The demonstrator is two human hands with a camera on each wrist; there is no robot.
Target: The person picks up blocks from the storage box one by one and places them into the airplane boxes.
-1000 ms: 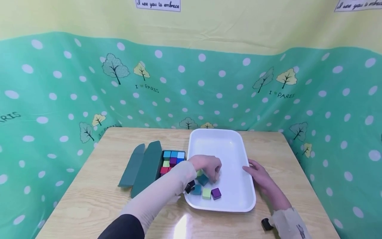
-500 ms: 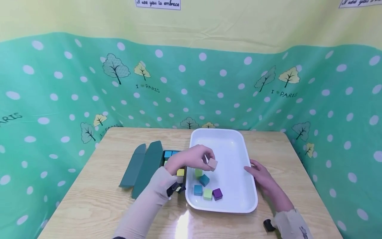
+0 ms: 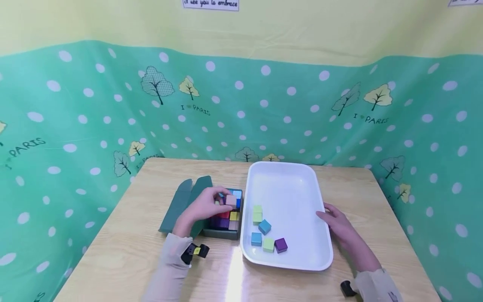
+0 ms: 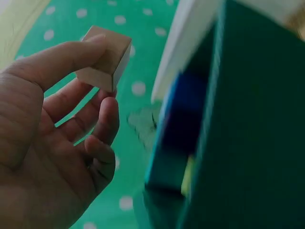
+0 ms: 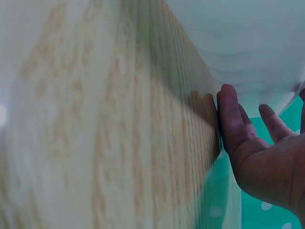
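A pale pinkish-beige cube (image 3: 231,201) is pinched between the thumb and fingers of my left hand (image 3: 205,205), over the dark green box (image 3: 222,235). In the left wrist view the same cube (image 4: 106,55) is held up beside the box's dark green wall (image 4: 252,124). Blue, red, yellow, purple and pale cubes fill much of the box, partly hidden by my hand. My right hand (image 3: 337,222) touches the right side of the white tray (image 3: 302,265). Its fingers look fairly straight in the right wrist view, against the tray's outer wall (image 5: 248,57).
Inside the tray's left part lie several cubes: light green cubes (image 3: 257,215), blue ones such as the tilted cube (image 3: 265,227), and a purple cube (image 3: 281,245). The box's lid (image 3: 179,207) is folded out leftward on the wooden table (image 3: 113,251). A patterned curtain (image 3: 283,113) hangs behind.
My left hand has lifted the pale cube out of the white tray and carried it left, over the green box. The right hand stays at the tray's side. The head view has shifted slightly.
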